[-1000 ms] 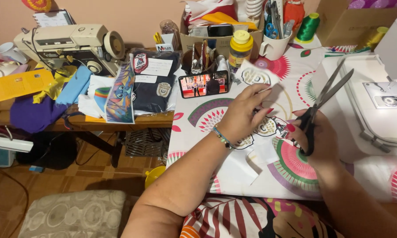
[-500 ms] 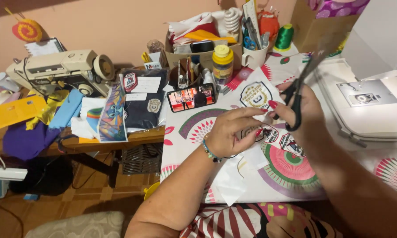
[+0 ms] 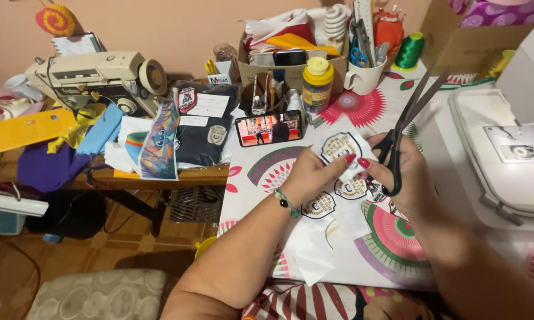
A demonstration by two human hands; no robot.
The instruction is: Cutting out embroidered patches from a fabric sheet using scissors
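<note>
Scissors (image 3: 404, 124) — black-handled, over crest-printed sheet (image 3: 340, 148)

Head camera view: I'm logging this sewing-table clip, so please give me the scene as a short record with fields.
Setting: patterned table
Left hand: holds a white sheet with a badge patch
Right hand: grips black scissors, blades pointing up and away
On table near hands: more badge patches, phone with lit screen, yellow-lidded jar
Right of hands: white sewing machine
Left side: older sewing machine
</note>
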